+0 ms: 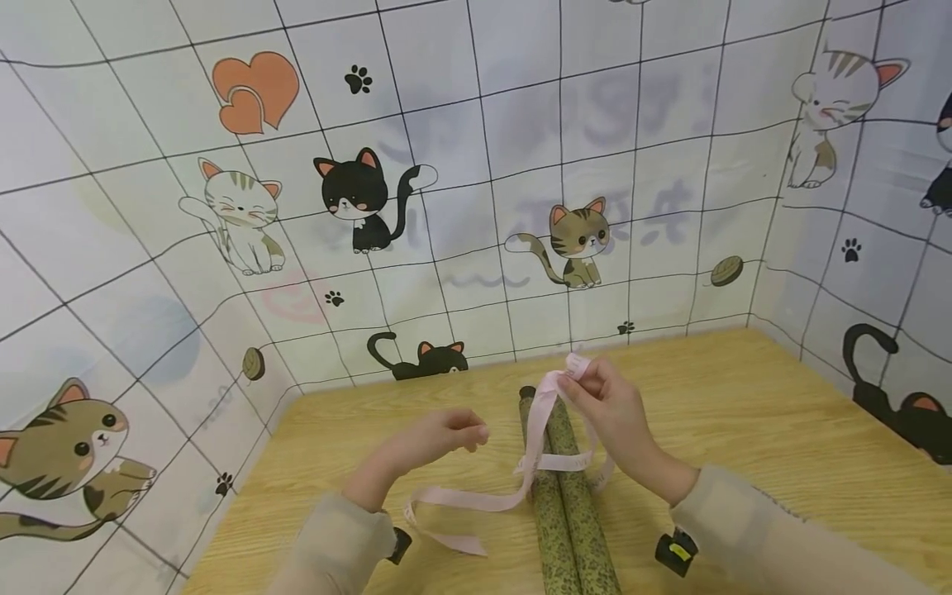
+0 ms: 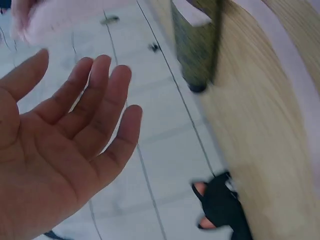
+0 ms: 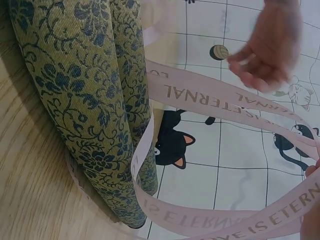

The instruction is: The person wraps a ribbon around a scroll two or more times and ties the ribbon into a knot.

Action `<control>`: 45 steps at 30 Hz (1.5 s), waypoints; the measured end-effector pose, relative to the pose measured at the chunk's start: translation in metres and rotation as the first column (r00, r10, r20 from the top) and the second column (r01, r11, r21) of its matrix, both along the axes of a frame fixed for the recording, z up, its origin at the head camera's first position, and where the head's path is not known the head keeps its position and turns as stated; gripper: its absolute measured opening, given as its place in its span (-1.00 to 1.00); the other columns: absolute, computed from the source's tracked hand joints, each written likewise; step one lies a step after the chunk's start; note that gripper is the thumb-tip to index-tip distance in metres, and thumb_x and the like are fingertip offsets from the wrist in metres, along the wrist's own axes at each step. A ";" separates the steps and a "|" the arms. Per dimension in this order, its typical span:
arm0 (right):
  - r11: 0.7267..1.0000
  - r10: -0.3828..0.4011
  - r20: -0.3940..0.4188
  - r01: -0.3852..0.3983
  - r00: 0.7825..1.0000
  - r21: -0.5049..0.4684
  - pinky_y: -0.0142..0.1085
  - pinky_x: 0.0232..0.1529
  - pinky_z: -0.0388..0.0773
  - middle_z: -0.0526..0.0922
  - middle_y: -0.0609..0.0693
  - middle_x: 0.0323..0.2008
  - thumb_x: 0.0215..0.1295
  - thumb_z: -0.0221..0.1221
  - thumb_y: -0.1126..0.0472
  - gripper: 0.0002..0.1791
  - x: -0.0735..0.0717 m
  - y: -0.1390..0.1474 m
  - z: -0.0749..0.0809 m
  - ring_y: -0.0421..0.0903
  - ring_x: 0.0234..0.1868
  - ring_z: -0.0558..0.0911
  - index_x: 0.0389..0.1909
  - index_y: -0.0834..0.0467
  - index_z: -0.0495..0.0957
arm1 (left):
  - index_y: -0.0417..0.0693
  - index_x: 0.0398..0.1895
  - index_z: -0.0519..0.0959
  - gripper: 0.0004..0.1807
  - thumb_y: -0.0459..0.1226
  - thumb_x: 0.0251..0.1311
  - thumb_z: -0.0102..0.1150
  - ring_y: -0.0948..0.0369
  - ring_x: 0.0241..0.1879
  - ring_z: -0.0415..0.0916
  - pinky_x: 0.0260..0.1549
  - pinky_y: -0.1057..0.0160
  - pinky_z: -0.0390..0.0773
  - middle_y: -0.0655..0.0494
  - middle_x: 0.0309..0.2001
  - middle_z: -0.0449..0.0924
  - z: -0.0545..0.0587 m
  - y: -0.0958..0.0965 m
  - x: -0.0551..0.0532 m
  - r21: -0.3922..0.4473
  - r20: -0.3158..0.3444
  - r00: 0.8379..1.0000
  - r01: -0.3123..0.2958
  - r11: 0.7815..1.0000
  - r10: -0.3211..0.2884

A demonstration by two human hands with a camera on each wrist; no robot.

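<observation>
Two long rolls [image 1: 568,529] in olive-green cloth with a dark floral pattern lie side by side on the table. A pale pink lettered ribbon [image 1: 537,434] crosses over them, and its letters read "LOVE IS ETERNAL" in the right wrist view. My right hand [image 1: 613,413] pinches this ribbon above the far end of the rolls, between thumb and fingers. One long tail of the ribbon trails left onto the table. Left of the rolls, my left hand [image 1: 427,442] hangs in the air holding nothing. Its fingers [image 2: 107,107] are spread and slightly bent in the left wrist view.
The wood-grain table [image 1: 714,397] meets a white grid-patterned covering [image 1: 461,207] with printed cats at the back and both sides. Each sleeve has a dark wrist device near its cuff, such as the one by the right cuff [image 1: 675,554].
</observation>
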State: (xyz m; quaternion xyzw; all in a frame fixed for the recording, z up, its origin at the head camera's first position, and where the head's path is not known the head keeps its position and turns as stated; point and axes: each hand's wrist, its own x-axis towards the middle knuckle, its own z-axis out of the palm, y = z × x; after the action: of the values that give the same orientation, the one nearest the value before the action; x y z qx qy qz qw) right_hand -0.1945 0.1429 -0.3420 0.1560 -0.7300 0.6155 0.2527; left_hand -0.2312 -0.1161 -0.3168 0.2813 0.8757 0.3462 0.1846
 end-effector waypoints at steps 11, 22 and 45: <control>1.000 0.026 -0.009 -0.026 1.000 0.000 -0.38 -0.69 0.19 0.68 0.23 -0.33 0.24 0.14 0.42 -0.89 0.002 -0.004 0.002 -0.31 -0.73 0.15 -0.38 0.29 0.38 | 0.02 -0.18 0.58 -0.69 0.02 0.26 0.07 0.23 -0.20 0.50 -0.21 0.15 0.49 0.20 -0.26 0.59 0.005 0.065 0.005 0.148 -0.045 0.995 -0.080 0.986 0.087; 1.000 0.018 -0.002 -0.018 1.000 -0.021 -0.37 -0.69 0.21 0.60 -0.06 -0.59 0.30 0.11 0.35 -0.89 -0.005 -0.001 -0.004 -0.29 -0.72 0.18 -0.36 0.28 0.37 | -0.20 -0.25 0.40 -0.80 -0.22 0.31 0.06 0.16 -0.22 0.60 -0.10 0.11 0.44 -0.03 -0.30 0.66 -0.002 0.067 0.007 0.389 0.119 0.991 -0.109 0.915 0.068; 0.988 -0.145 0.040 0.143 0.989 0.059 -0.47 -0.37 0.35 0.55 -0.13 0.10 0.34 0.10 0.17 -0.85 -0.003 0.022 0.003 -0.18 0.25 0.34 -0.18 0.17 0.44 | -0.42 -0.15 0.49 -0.72 -0.29 0.31 0.04 0.27 -0.70 0.43 -0.46 0.28 0.52 0.12 -0.63 0.51 -0.002 0.023 -0.012 0.424 0.106 0.977 -0.211 0.881 0.183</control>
State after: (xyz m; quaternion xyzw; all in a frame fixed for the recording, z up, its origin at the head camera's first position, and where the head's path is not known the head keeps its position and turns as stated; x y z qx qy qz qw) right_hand -0.1978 0.1645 -0.3388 0.0962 -0.7616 0.5785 0.2757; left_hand -0.2430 -0.0931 -0.3188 0.2139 0.7947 0.5575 0.1087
